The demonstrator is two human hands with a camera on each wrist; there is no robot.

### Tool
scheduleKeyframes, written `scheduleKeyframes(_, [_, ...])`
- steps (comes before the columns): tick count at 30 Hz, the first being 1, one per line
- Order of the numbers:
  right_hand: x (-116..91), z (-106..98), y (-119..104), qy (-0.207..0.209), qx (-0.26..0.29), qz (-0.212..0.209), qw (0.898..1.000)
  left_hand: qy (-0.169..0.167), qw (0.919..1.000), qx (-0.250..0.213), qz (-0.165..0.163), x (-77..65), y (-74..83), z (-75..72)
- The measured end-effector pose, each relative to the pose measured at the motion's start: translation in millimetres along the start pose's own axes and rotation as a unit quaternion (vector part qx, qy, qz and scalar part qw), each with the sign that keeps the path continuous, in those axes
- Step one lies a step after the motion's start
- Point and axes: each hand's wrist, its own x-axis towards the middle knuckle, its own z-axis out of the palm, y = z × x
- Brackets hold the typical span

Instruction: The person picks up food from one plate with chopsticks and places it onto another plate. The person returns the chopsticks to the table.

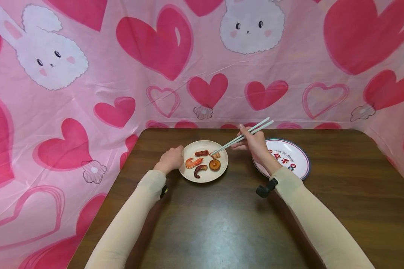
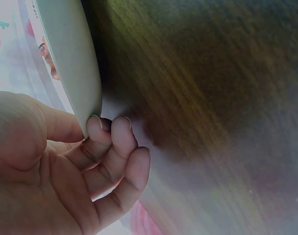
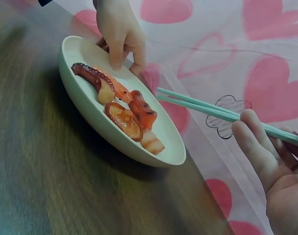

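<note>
My left hand (image 1: 171, 160) pinches the left rim of a cream plate (image 1: 203, 179), thumb over the edge and fingertips beneath. On that plate lie a shrimp (image 1: 192, 163), an octopus tentacle (image 1: 198, 173), a mushroom cap (image 1: 214, 164), a reddish-brown meat piece (image 1: 202, 153) and a striped pork slice (image 1: 216, 155). A pair of pale green chopsticks (image 1: 237, 139) is held in my right hand (image 1: 254, 145). Their tips sit close together; the right wrist view (image 3: 198, 105) shows them above the food, apart from it, with nothing between.
A white plate with a blue rim (image 1: 305, 170) and red lettering stands to the right, partly covered by the right hand and forearm. Both plates are on a dark wooden table (image 1: 208, 224). Behind hangs a pink cloth (image 1: 202, 63) with hearts and rabbits.
</note>
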Motion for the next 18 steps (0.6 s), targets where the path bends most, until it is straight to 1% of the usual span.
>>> scheduleKeyframes(6, [-8,-8,-1,0.005,0.003,-0.015,1.000,-0.002,1.0000,0.001,0.001,1.9,-2.7,0.5])
scheduleKeyframes(13, [-18,-17,-5,-0.003,-0.002,-0.022,1.000,0.001,0.9999,0.008,0.007,1.8,-4.1,1.2])
scheduleKeyframes(18, [-24,-20,-9,-0.007,-0.026,-0.033,0.999,0.006,0.9999,0.010,0.010,1.5,-2.8,1.4])
